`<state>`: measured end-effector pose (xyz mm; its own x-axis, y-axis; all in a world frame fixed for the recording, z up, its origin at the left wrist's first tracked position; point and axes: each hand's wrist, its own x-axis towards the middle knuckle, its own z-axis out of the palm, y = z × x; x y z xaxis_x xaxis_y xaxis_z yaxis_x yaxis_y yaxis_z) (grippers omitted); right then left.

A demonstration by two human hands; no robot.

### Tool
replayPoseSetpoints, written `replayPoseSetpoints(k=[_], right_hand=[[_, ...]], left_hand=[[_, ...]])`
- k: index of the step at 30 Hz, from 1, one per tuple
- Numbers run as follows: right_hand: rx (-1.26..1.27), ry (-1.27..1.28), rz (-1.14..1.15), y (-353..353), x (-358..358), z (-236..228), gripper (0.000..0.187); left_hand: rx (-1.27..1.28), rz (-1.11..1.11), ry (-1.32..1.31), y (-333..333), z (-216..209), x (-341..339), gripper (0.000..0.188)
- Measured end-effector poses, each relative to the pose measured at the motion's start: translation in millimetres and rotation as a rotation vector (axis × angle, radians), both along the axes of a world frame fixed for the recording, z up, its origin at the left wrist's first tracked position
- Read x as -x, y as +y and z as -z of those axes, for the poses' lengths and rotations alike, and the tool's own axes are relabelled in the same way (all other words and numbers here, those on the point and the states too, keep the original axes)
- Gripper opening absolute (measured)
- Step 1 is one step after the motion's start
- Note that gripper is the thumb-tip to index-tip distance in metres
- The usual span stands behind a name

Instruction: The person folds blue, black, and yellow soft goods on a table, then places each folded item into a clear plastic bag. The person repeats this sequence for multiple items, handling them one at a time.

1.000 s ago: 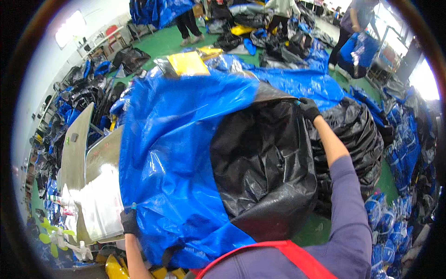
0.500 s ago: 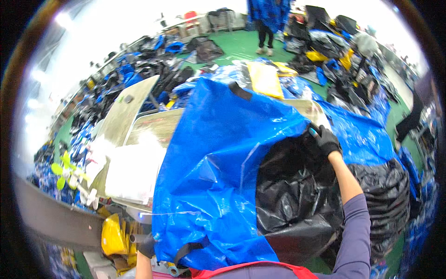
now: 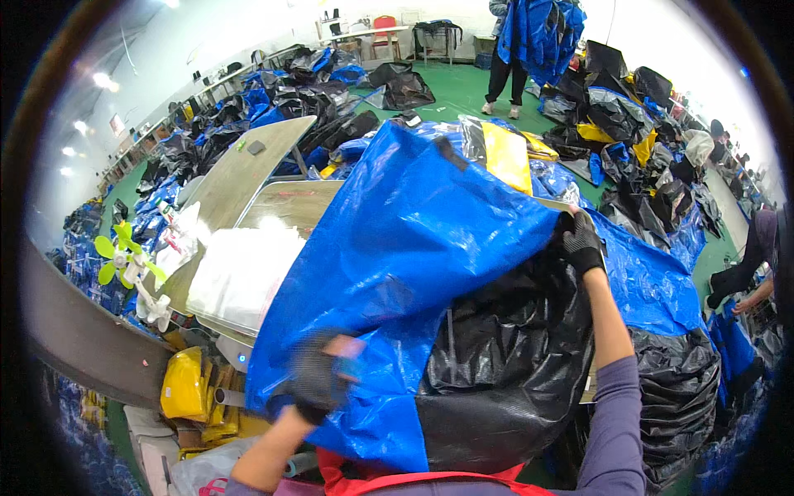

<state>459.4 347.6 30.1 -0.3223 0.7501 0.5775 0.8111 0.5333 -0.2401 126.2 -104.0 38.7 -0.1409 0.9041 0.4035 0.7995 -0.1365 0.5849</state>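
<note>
Spread over the table before me is a large blue-and-black tarpaulin bag, blue on the left and glossy, creased black on the lower right. A short black strap shows near its far edge. My right hand, in a dark glove with bare fingertips, is closed around the bag's far right edge, fingers partly hidden. Over the blue part, at its lower left, my gloved left hand is smeared by motion. Whether it grips the sheet cannot be made out.
White sheets lie on the wooden table at left, near a green-bladed fan. Yellow folded pieces sit low left. A black stack stands at right. Beyond are heaps of tarpaulin and a person holding blue pieces.
My left hand has moved up and right from the bag's lower left corner onto its blue surface. The bag's black part has shifted lower and left; my right hand keeps its edge.
</note>
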Motion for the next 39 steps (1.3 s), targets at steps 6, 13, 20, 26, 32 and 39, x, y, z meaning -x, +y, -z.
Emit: replayPoseSetpoints(k=[6, 13, 20, 26, 32, 39], right_hand=[[0.430, -0.456, -0.232, -39.0, 74.3, 54.3, 0.085], [0.671, -0.242, -0.322, -75.9, 65.6, 48.5, 0.073], [0.249, -0.237, 0.342, -263.6, -75.7, -28.0, 0.064], [0.609, -0.197, 0.444, -264.9, -144.6, 23.0, 0.040], [1.083, 0.802, 0.047, -202.2, -229.5, 50.6, 0.031], [0.172, -0.310, 0.469, -179.4, -130.8, 3.4, 0.036]], left_hand=[[-0.043, 1.197, 0.284, 78.7, 74.6, -197.7, 0.074], [0.687, 1.279, -0.395, 86.1, 40.9, -191.2, 0.029], [0.587, -0.132, -0.408, 196.2, 75.6, 146.6, 0.049], [0.607, -0.204, -0.589, 188.6, 140.0, 217.8, 0.059], [0.346, -0.505, -0.312, 160.5, 123.3, 254.9, 0.059], [0.501, -0.567, -0.504, 118.8, 150.3, 265.7, 0.060]])
